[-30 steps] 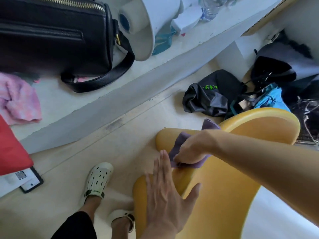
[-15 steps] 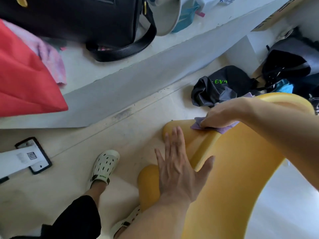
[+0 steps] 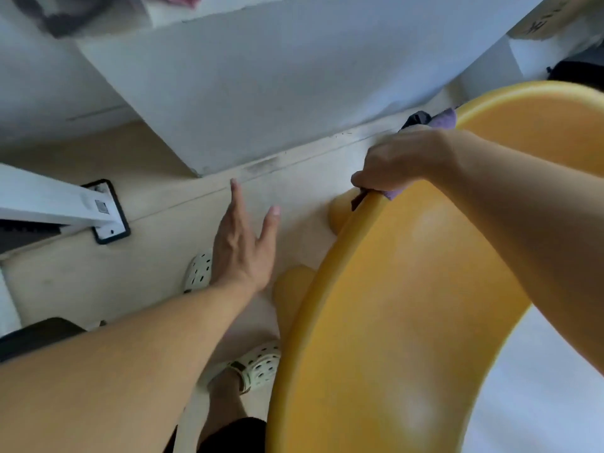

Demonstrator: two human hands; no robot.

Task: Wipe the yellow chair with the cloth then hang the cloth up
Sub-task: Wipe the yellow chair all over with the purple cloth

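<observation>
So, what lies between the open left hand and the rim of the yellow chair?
In the head view, only bare beige floor shows between the left hand and the yellow chair; the hand is not touching the chair.

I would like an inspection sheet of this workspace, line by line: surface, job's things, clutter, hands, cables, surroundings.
Surface: beige floor, scuffed near the wall base.
Job's things: yellow chair; purple cloth lies on its rim.
Clutter: white stand foot with black edge; dark bag, mostly hidden.
Hands: right hand grips the cloth over the chair rim; left hand open, fingers straight, off the chair.
Cables: nothing seen.
Surroundings: white ledge above the floor; the person's white clogs.
</observation>
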